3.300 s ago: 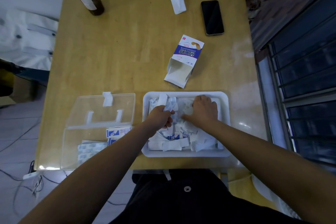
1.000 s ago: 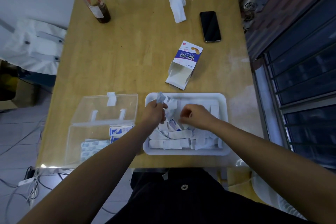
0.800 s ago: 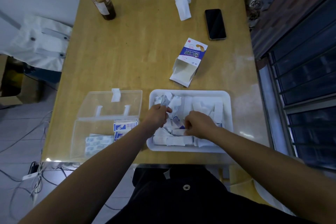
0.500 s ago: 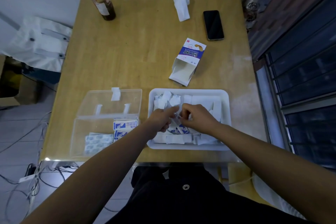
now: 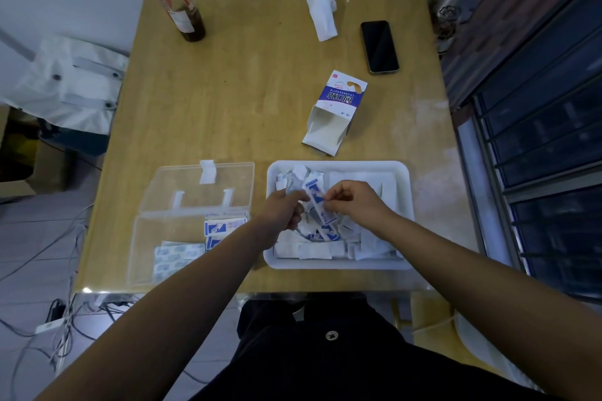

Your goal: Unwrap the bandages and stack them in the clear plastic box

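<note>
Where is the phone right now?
In the head view, the phone lies far right on the table, right of the crumpled tissue and beyond the opened bandage carton.

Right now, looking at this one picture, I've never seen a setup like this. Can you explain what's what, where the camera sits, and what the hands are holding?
There is no machine here. A person wears a camera on the head, and it looks down at their own arms. Both arms reach over a white tray full of paper wrappers, which sits on a wooden table. The left hand and right hand pinch one wrapped bandage between them, above the tray. Left of the tray lies a clear box with its lid open and a few strips inside. Farther back are an opened carton, a phone, a crumpled tissue and a cup with a straw.
</note>
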Action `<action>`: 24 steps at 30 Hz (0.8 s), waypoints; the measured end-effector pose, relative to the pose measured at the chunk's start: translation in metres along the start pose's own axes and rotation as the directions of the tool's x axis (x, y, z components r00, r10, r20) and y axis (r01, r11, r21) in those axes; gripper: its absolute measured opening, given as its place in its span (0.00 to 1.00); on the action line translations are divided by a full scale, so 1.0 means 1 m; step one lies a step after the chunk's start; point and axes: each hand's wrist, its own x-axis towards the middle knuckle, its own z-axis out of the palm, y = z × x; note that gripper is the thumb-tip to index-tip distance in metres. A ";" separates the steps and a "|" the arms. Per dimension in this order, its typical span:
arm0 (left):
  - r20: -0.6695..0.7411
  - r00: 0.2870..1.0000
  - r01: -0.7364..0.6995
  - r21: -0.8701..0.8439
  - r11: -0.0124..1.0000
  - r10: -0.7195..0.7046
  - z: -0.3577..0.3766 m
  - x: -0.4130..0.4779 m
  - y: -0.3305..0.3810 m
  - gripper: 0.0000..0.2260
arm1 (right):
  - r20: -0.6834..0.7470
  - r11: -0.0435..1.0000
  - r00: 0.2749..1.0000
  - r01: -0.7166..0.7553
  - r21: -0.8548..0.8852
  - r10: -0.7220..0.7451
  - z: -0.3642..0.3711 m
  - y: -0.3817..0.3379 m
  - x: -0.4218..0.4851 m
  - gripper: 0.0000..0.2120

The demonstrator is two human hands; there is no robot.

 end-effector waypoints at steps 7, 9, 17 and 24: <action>-0.044 0.997 0.055 -0.057 0.997 -0.057 -0.006 0.012 -0.005 0.09 | -0.078 0.843 0.987 -0.163 -0.512 0.143 -0.015 0.015 0.008 0.03; -0.024 0.996 0.081 -0.043 0.996 -0.082 -0.006 0.014 -0.006 0.10 | -0.140 0.824 0.986 -0.151 -0.546 0.088 -0.014 0.010 0.011 0.05; -0.153 0.982 0.096 -0.081 0.992 -0.108 -0.012 0.019 -0.016 0.11 | -0.108 0.877 0.982 -0.186 -0.443 0.154 0.019 -0.011 0.046 0.21; -0.193 0.969 0.141 -0.067 0.988 -0.151 -0.008 0.022 -0.014 0.06 | -0.089 0.848 0.981 -0.192 -0.494 0.170 0.043 -0.017 0.065 0.17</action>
